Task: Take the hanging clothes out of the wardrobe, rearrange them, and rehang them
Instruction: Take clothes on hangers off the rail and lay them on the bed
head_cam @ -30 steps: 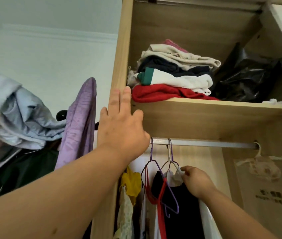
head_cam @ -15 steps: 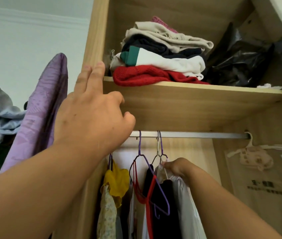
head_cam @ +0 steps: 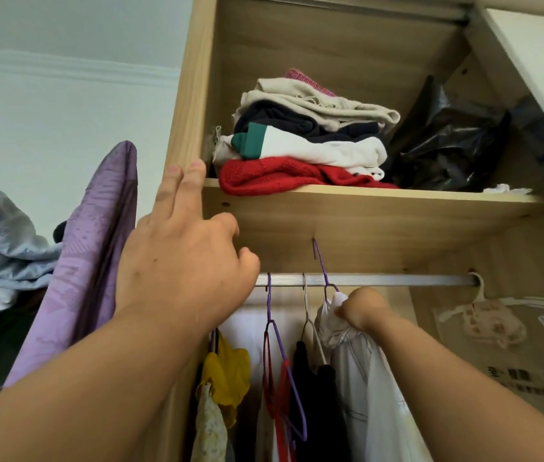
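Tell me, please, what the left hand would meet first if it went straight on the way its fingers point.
Probably the wardrobe's side panel: the left hand points two straight fingers up along its front edge, level with the shelf. Depth is unclear, so they might pass inside, beside the red knit.

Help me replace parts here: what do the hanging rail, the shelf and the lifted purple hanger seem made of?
Hanging rail: metal, likely aluminium, with a dull silver, ribbed sheen.
Shelf: board with matte light wood-grain facing, probably laminate.
Purple hanger, in the white garment: thin wire, seemingly plastic-coated, judging by its even colour.
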The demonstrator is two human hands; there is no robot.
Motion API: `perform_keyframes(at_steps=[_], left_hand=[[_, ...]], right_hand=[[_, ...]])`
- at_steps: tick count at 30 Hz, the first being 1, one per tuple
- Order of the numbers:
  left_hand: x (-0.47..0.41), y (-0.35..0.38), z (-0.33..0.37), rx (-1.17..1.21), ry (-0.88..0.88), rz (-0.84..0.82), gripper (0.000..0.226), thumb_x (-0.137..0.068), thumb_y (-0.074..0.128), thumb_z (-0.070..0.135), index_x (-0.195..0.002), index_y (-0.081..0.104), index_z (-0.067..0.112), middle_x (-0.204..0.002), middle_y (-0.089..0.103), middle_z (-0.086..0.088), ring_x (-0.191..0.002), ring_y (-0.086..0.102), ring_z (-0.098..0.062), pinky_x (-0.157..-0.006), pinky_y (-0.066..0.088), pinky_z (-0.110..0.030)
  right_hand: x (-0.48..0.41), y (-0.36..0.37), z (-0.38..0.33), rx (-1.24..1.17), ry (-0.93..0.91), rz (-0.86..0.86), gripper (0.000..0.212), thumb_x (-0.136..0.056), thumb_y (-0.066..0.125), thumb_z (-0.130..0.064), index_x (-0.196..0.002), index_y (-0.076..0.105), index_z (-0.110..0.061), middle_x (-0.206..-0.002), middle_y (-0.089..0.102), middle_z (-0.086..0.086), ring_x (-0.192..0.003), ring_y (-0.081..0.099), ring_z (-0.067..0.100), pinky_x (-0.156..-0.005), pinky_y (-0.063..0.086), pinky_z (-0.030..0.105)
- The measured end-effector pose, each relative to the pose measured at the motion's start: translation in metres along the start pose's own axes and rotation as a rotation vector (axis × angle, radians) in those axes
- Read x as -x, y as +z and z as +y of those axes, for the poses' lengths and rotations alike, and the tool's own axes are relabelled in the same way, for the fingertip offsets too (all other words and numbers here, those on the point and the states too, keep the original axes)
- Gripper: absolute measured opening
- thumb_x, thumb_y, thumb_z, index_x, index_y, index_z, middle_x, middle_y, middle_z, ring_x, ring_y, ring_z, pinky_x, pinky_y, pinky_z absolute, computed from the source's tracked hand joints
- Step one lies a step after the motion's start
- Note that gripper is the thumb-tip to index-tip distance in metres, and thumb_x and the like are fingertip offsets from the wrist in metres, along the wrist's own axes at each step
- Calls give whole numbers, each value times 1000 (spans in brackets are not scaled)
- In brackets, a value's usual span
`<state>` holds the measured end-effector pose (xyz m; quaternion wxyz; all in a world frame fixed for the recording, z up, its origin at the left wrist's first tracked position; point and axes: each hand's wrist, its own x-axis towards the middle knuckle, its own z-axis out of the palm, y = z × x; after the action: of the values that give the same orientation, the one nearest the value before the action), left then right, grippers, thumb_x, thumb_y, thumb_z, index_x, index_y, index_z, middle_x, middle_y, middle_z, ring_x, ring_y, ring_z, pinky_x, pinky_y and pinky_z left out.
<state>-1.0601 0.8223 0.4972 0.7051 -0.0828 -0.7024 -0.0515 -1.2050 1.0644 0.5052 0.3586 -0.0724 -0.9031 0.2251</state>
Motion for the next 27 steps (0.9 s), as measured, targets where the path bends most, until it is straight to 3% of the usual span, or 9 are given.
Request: perform_keyframes(at_steps=[2,6,9,12,14,16,20,23,27], left_hand=[[0,0,0,-10,3,-6,35,-74,47,49,-96,68,32,-158,11,-4,-146,5,-21,-106,33,-43],[-1,-1,1,-11,1,-10,30,-74,51,47,-91,69,30,-158,14,-7,-146,8,-23,-102,35,-44],[0,-1,3,-35,5,-18,29,-75,51,46,-90,69,29,-158,13,-9,-146,7,-24,-101,36,-44],[0,-4,3,-54,26,-25,28,-76,52,44,-87,70,26,-157,14,-12,-145,9,-28,-101,36,-45],[-1,-4,1,-73,49,-31,27,-76,53,42,-87,71,25,-157,15,-15,-145,10,-32,-104,31,-48],[-1,-6,2,-105,82,-36,28,-75,55,42,-90,71,24,-156,16,-18,-144,9,-36,-108,19,-52],[12,-4,19,-60,222,-69,34,-74,54,46,-99,68,29,-156,19,-16,-144,9,-35,-110,10,-56],[41,7,60,234,313,-269,49,-77,52,46,-124,54,36,-158,15,-6,-146,6,-25,-113,14,-53],[102,25,126,565,393,-665,78,-82,53,55,-148,15,38,-159,9,2,-144,14,-18,-114,20,-44]], right_hand=[[8,-10,8,-29,7,24,38,-92,47,-31,-61,43,-9,-65,45,6,-65,47,25,-54,32,26],[31,-32,24,-23,-52,33,30,-90,53,-30,-74,53,-5,-79,55,11,-75,50,26,-55,33,26],[60,-54,38,20,-122,72,30,-87,59,-29,-68,54,-8,-72,55,7,-73,50,25,-49,30,26],[91,-80,51,5,-181,96,20,-86,64,-28,-81,66,-8,-76,62,6,-71,54,22,-52,34,26],[115,-98,61,40,-241,121,16,-86,64,-26,-73,64,-17,-68,60,1,-63,53,15,-48,32,16],[142,-116,72,112,-283,156,25,-88,62,-25,-64,54,-23,-59,51,-6,-57,48,11,-47,33,15],[199,-144,93,201,-284,191,12,-90,57,-36,-82,62,-28,-76,63,-7,-75,59,15,-62,41,28],[243,-162,109,342,-243,232,19,-89,50,-44,-103,61,-36,-93,67,-9,-89,61,19,-71,47,32],[309,-183,127,446,-128,275,25,-85,45,-52,-108,54,-49,-63,53,-16,-72,55,10,-54,35,22]])
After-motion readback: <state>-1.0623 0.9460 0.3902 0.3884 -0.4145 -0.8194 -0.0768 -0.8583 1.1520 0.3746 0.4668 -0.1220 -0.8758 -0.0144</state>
